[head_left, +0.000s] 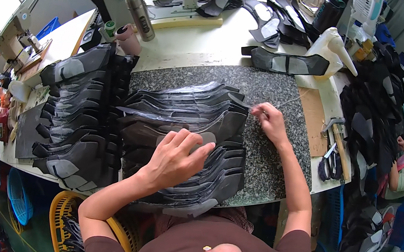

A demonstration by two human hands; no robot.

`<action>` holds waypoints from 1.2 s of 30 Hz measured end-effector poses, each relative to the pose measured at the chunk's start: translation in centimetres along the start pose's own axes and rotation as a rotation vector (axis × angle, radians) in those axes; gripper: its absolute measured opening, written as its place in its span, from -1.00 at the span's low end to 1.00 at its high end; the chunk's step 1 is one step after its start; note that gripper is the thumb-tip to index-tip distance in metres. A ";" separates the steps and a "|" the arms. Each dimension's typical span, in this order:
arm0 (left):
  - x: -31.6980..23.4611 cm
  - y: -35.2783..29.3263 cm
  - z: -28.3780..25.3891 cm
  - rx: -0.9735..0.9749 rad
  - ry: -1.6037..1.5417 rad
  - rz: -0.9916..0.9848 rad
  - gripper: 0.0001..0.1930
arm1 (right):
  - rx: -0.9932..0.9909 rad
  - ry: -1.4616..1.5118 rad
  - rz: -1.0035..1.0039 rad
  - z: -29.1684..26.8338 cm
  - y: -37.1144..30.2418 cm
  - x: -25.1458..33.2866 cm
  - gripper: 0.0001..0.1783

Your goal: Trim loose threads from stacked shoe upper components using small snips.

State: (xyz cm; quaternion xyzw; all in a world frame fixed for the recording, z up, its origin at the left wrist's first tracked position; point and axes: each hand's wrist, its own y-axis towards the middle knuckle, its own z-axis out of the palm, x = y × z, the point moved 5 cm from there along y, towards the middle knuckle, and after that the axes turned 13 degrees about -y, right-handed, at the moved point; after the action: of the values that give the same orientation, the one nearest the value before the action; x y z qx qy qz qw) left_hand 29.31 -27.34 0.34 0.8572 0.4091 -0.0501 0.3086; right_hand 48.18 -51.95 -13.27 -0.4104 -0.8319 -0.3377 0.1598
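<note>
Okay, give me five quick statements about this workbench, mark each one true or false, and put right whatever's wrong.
1. The left hand is over the middle stack of dark pieces. True.
2. The right hand is gripping the hammer. False: the hammer lies near the table's right edge, apart from the right hand.
3. The silver flask stands upright beyond the middle stack. True.
4. The white spouted bottle is left of the silver flask. False: the white spouted bottle is to the flask's right.
5. Part of a grey speckled slab shows to the right of the middle stack. True.
</note>
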 end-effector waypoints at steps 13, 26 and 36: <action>-1.6 -4.6 -1.4 0.322 -1.113 -0.501 -0.48 | 0.303 0.190 -0.334 -2.5 -7.4 23.6 -0.72; 9.3 -6.2 -6.2 -0.273 -0.376 -0.601 -0.90 | -0.039 0.328 0.253 2.8 -0.9 19.8 -0.82; 10.5 -5.2 -5.8 -0.230 -0.336 -0.616 -0.87 | -0.073 0.315 0.336 2.4 -0.5 18.1 -0.76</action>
State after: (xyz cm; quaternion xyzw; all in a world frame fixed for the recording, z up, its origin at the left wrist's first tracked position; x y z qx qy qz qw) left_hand 31.42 -14.53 -1.13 0.6334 0.5945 -0.2347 0.4362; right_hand 36.74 -40.12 -5.44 -0.4910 -0.7039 -0.3959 0.3267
